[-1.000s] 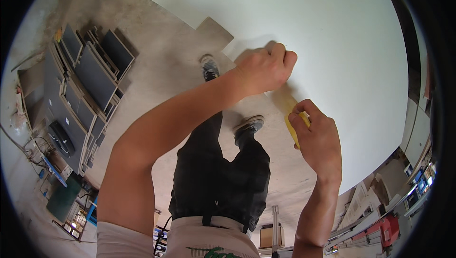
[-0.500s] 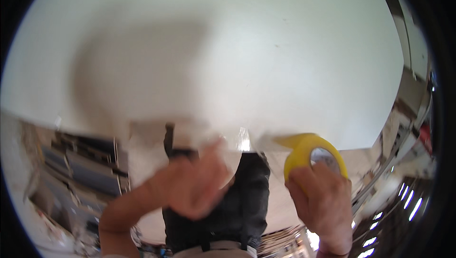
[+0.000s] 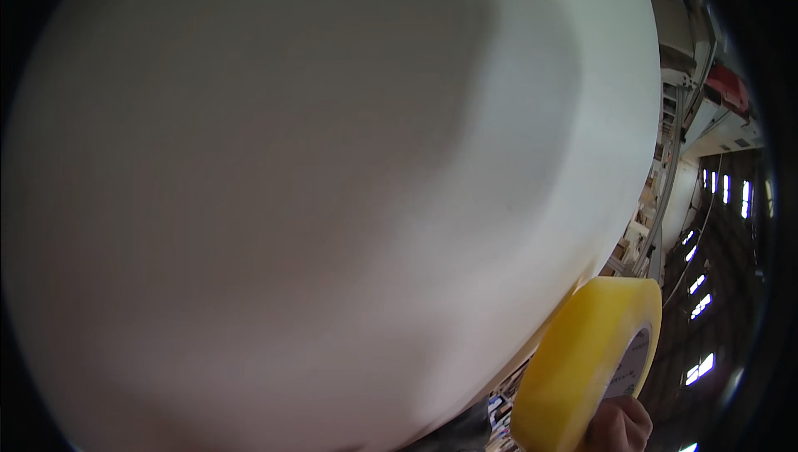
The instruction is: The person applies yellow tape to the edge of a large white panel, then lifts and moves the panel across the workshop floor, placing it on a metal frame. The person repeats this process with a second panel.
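Note:
A thick roll of yellow tape [image 3: 582,344] stands on its edge at the lower right, close to the rim of a large white panel [image 3: 582,161]. My right hand [image 3: 619,427] grips the roll from below; only some bent fingers show at its core, and the rest is cut off by the lower edge of the picture. The panel fills most of the view, very near, with a broad shadow over its left and middle. Of my left hand nothing can be seen.
Past the panel's right edge run metal rails [image 3: 672,186], with a red object [image 3: 728,86] farther up. Small bright windows [image 3: 700,369] pierce a dark wall or roof at the far right. Dark cloth [image 3: 457,434] shows below the panel's lower edge.
The view has come much closer to the panel and tilted. The tape roll in my right hand now sits lower and looks larger. My left hand has gone out of the picture.

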`<state>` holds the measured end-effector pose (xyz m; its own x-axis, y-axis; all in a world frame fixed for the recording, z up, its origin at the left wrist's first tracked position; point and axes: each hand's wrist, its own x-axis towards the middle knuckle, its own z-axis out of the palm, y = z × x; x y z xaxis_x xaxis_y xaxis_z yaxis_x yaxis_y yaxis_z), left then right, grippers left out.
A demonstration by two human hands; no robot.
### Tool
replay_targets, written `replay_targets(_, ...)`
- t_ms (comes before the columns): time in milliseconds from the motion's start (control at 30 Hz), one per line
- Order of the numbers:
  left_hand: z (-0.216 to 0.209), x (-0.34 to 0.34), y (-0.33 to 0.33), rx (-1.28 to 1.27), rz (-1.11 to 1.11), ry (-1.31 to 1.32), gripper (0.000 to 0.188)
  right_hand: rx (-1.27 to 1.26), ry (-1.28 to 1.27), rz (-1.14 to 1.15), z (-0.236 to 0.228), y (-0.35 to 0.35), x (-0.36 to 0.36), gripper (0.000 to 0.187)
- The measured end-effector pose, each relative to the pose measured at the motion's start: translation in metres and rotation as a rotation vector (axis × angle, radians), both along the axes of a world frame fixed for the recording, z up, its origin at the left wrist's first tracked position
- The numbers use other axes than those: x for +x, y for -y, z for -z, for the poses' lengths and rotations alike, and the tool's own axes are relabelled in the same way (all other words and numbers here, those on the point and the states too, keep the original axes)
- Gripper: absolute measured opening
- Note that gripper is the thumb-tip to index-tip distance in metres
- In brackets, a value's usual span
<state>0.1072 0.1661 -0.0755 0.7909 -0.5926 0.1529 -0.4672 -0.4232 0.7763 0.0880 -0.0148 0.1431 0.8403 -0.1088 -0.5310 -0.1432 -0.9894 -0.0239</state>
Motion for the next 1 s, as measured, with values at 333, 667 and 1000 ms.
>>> replay_targets(333, 0.051, 0.06, 0.061, 0.008, -0.026, 0.073, 0.01, -0.05, -0.031, 0.238, 0.006, -0.015, 0.006, 0.03)
replay_targets(667, 0.036, 0.024, 0.031, 0.017, -0.017, 0.111, 0.014, 0.004, 0.201, 0.203, 0.024, 0.012, -0.033, 0.02)
replay_targets(1000, -0.022, -0.035, -0.008, 0.163, -0.003, 0.31, 0.021, -0.073, 0.489, 0.256, 0.005, 0.125, -0.132, 0.009)
